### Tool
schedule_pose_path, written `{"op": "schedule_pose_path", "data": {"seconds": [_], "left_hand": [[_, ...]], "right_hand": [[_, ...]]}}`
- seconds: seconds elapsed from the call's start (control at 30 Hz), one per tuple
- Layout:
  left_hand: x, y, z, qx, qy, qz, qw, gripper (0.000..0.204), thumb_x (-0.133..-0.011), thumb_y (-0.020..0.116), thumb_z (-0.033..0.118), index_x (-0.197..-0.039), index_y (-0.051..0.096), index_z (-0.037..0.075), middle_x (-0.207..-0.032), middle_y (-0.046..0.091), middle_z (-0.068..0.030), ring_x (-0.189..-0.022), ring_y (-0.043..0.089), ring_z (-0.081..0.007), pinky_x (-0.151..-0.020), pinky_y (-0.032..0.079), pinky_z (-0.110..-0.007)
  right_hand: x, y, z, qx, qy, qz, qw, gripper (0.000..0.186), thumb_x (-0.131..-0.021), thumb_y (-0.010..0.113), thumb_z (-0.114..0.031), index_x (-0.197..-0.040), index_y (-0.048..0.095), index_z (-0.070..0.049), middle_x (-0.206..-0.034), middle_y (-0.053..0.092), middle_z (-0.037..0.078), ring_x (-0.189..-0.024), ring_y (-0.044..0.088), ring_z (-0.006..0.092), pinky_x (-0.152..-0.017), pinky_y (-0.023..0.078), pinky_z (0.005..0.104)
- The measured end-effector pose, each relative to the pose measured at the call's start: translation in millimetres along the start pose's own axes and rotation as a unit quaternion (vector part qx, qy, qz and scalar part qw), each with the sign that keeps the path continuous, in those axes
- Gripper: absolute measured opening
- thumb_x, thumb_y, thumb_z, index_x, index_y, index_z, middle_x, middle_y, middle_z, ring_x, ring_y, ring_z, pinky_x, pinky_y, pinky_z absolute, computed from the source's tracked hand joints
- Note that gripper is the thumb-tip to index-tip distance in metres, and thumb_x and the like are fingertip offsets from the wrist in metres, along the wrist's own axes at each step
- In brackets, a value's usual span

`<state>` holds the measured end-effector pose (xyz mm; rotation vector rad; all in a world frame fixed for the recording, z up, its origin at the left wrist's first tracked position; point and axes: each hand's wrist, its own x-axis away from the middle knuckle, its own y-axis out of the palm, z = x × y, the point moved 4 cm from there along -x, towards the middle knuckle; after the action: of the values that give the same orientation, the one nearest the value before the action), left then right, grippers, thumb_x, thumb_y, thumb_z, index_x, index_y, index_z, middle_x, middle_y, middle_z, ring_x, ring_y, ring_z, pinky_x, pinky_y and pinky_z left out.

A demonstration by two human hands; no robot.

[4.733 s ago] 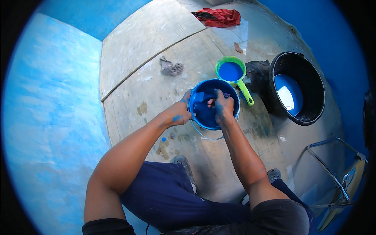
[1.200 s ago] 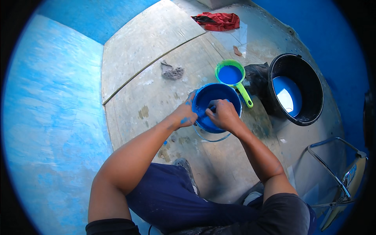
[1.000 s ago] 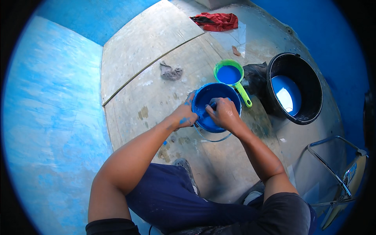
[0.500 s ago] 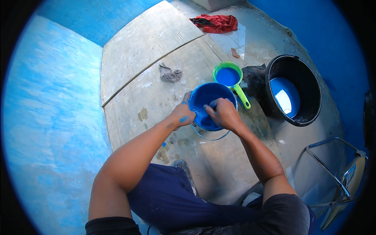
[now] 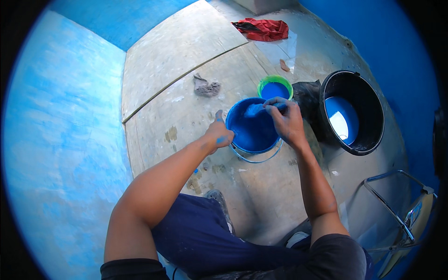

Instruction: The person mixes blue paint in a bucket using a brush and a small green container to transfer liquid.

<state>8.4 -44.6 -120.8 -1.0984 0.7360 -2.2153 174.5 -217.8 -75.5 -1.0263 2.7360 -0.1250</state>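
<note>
- Since half a second ago both of my hands have kept to the blue bucket (image 5: 252, 127); the right one has slid toward its far rim while the bucket stays at the middle of the frame
- Nearest, at the bottom of the frame, my dark blue trouser leg (image 5: 205, 238) is bent over the bare concrete floor (image 5: 261, 196)
- My left hand (image 5: 218, 135) is clamped on the bucket's left rim, thumb pointing up, skin smeared with blue paint
- My right hand (image 5: 288, 122) is closed around a paint-soaked cloth (image 5: 257, 109), pressing it against the bucket's inside wall near the upper rim
- Below the bucket, its thin wire handle (image 5: 255, 158) hangs down against the floor
- Just beyond the bucket, touching or nearly so, sits a green scoop (image 5: 275, 88) full of blue paint
- To the right stands a large black tub (image 5: 352, 112) with blue liquid inside
- Further up left a grey rag (image 5: 206, 87) lies on the boards
- Farthest, at the top of the frame, a red cloth (image 5: 263, 29) is crumpled
</note>
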Motion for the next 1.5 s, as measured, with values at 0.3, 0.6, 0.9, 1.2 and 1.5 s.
{"op": "schedule_pose_path", "data": {"seconds": [0.3,0.6,0.9,1.2,1.5], "left_hand": [[1.5,-15.3,8.2,0.092,0.011,-0.069,0.993,0.049,-0.079,0.065,0.012,-0.125,0.062,-0.005,-0.111,0.070,-0.0221,-0.100,0.069,-0.0327,-0.081,0.055,-0.041],[16.0,26.7,-14.7,0.216,-0.235,-0.215,0.923,0.008,-0.094,0.066,0.012,-0.092,0.062,0.005,-0.074,0.065,-0.0087,-0.061,0.063,-0.0139,-0.053,0.043,-0.024],[17.6,27.2,-11.7,0.320,-0.224,-0.176,0.904,0.006,-0.093,0.058,0.008,-0.091,0.062,0.003,-0.083,0.065,-0.0094,-0.068,0.064,-0.0163,-0.061,0.054,-0.029],[124.1,-70.4,-51.6,0.531,-0.281,0.012,0.799,0.011,-0.091,0.054,0.005,-0.099,0.060,0.000,-0.095,0.065,-0.0112,-0.080,0.068,-0.0203,-0.077,0.061,-0.036],[312.3,-157.0,-160.9,0.647,-0.256,0.355,0.624,0.021,-0.088,0.054,0.002,-0.107,0.061,-0.002,-0.100,0.067,-0.0137,-0.086,0.071,-0.0226,-0.080,0.062,-0.038]], "right_hand": [[-7.6,-19.9,8.1,-0.117,0.045,-0.058,0.990,0.021,-0.090,0.059,-0.013,-0.096,0.074,0.001,-0.077,0.064,0.003,-0.067,0.053,0.0093,-0.064,0.044,0.0242],[-22.6,-30.1,32.8,-0.246,0.060,0.044,0.966,0.028,-0.099,0.060,-0.023,-0.091,0.069,0.002,-0.067,0.050,0.000,-0.062,0.053,0.0107,-0.060,0.042,0.0253],[-47.1,-28.5,25.1,-0.351,0.083,0.141,0.922,0.028,-0.099,0.059,-0.021,-0.087,0.065,0.004,-0.066,0.050,0.002,-0.058,0.051,0.0131,-0.056,0.043,0.0276],[-96.9,63.7,-104.5,-0.405,0.126,-0.027,0.905,0.015,-0.092,0.063,-0.013,-0.092,0.064,0.002,-0.071,0.052,0.003,-0.063,0.049,0.0120,-0.057,0.042,0.0286],[-6.8,272.6,-239.9,-0.444,0.127,-0.368,0.807,0.033,-0.101,0.056,-0.015,-0.121,0.062,0.010,-0.092,0.073,0.015,-0.093,0.072,0.0262,-0.076,0.055,0.0294]]}}
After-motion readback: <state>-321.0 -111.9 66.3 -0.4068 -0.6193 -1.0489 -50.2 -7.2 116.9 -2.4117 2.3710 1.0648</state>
